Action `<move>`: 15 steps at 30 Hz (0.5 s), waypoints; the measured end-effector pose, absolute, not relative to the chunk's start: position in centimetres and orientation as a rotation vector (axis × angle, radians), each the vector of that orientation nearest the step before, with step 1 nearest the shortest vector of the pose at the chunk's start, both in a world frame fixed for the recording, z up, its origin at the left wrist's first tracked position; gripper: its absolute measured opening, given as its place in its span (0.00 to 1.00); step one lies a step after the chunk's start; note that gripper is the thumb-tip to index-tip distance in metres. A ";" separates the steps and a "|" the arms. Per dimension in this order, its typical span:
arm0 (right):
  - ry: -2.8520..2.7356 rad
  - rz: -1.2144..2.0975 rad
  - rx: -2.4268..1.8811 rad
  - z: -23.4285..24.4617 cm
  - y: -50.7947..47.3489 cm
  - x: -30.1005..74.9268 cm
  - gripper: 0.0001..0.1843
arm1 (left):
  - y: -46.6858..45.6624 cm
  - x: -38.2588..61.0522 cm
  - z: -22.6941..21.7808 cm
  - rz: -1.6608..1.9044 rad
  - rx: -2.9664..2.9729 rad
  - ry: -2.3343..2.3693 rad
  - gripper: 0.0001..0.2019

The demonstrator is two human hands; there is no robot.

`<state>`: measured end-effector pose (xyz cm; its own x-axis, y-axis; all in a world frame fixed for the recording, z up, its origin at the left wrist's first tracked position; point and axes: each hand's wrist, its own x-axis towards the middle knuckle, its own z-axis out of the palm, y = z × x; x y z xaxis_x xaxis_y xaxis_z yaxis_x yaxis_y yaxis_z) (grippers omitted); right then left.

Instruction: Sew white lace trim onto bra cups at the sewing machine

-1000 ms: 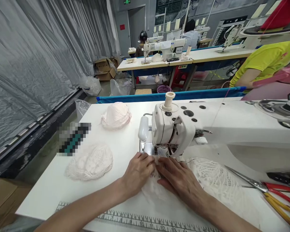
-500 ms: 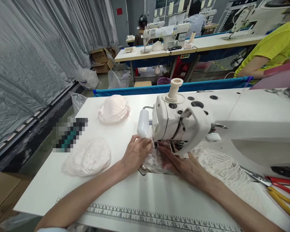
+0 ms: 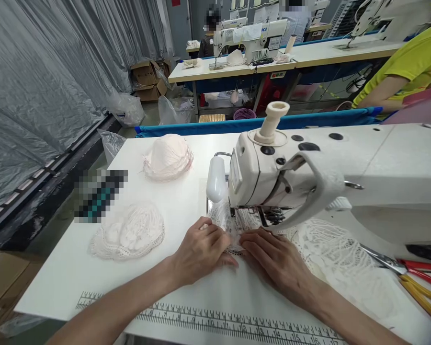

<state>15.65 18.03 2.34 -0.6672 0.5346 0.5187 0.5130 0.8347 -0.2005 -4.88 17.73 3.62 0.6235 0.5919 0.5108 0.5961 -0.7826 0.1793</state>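
My left hand [image 3: 201, 249] and my right hand [image 3: 276, 261] lie side by side on a piece of white lace fabric [image 3: 330, 254], just in front of the needle area of a white sewing machine [image 3: 290, 177]. Their fingers are pressed together on the lace edge and hold it flat on the table. The lace runs under the presser foot and spreads out to the right beneath the machine arm.
A lace cup piece [image 3: 129, 232] and a stack of pale pink cups [image 3: 168, 155] lie on the left of the white table [image 3: 57, 282]. Scissors with red and yellow handles [image 3: 413, 275] lie at the right. A ruler strip [image 3: 237, 326] runs along the front edge. People sit at machines behind.
Both hands drew back toward me from under the presser foot, still on the lace. The camera moved closer and tilted down.
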 end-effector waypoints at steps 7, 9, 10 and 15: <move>-2.410 0.094 -0.800 2.8 18.2 15.4 0.15 | 17.5 -4.6 3.0 -0.879 -2.654 -1.092 0.11; -2.405 0.048 -0.806 2.7 18.2 15.3 0.13 | 17.6 -4.4 2.9 -0.887 -2.620 -1.113 0.09; -2.402 0.015 -0.806 2.7 18.1 15.2 0.09 | 17.6 -4.3 2.9 -0.880 -2.605 -1.117 0.08; -2.421 -0.061 -0.830 2.5 17.8 14.9 0.10 | 17.1 -3.8 3.2 -0.788 -2.585 -1.204 0.08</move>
